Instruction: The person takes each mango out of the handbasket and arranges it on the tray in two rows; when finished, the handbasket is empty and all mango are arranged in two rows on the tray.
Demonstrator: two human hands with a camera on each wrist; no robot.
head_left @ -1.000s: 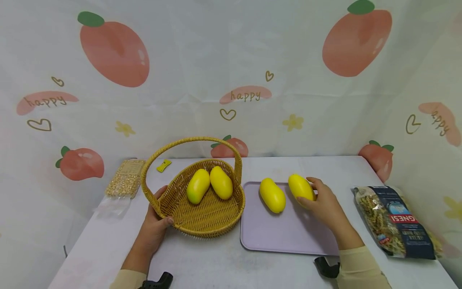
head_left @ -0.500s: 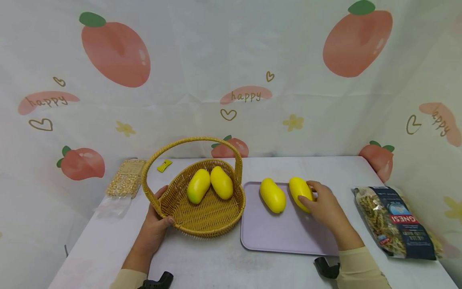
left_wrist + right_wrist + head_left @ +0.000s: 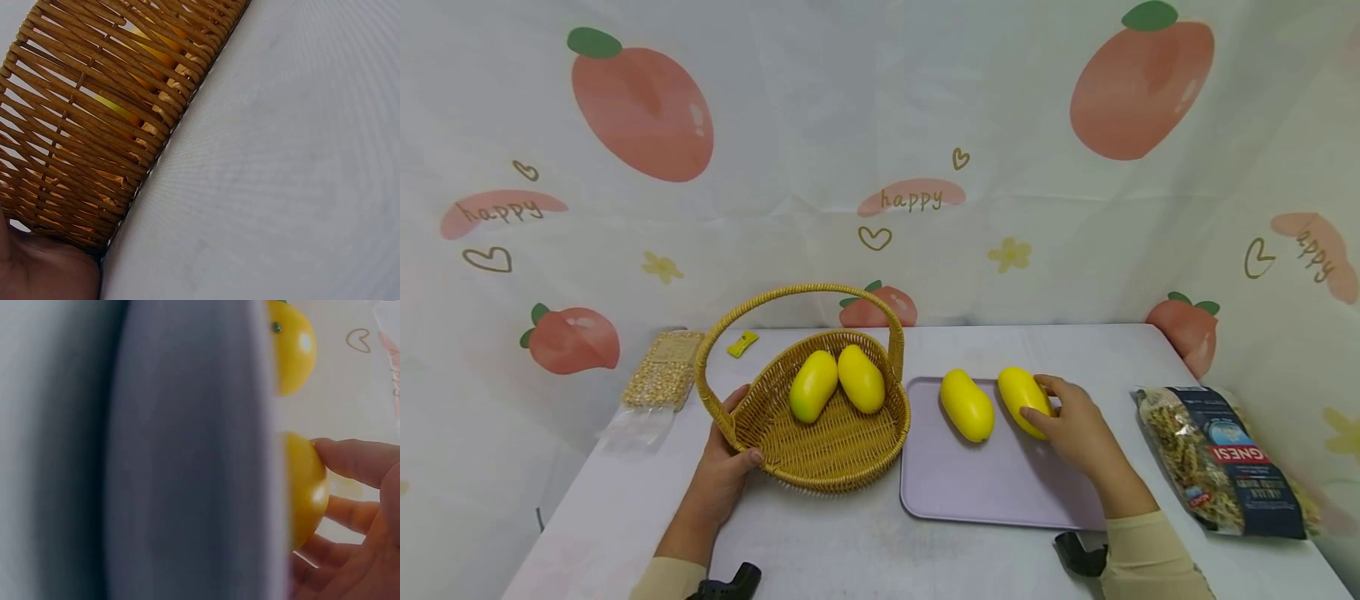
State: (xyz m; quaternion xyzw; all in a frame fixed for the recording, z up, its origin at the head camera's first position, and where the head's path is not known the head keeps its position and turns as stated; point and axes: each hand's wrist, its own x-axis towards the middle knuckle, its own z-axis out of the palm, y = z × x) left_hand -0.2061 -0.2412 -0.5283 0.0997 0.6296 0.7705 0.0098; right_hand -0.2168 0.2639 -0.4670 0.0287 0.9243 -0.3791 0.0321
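My left hand (image 3: 724, 471) grips the left side of a woven basket (image 3: 820, 462), thumb over the rim. Two yellow mangoes lie in it: one with a greenish end (image 3: 812, 387), the other (image 3: 861, 380) leaning beside it. On the right, my right hand (image 3: 1078, 425) holds a yellow mango (image 3: 1022, 400) between thumb and fingers at the back of a lilac tray (image 3: 992, 496). Another mango (image 3: 967, 406) lies on that tray just to the left. The right wrist view shows the thumb against the held mango (image 3: 306, 494); the tray edge hides part of it.
A bag of pasta (image 3: 1225, 462) lies right of the tray. Behind the basket on the left are a bag of corn kernels (image 3: 660, 372) and a small yellow packet (image 3: 742, 343). A printed cloth (image 3: 790, 125) hangs behind the white table (image 3: 880, 558).
The mango in my right hand has shifted slightly toward me on the tray side. My left hand and the basket stay practically where they were.
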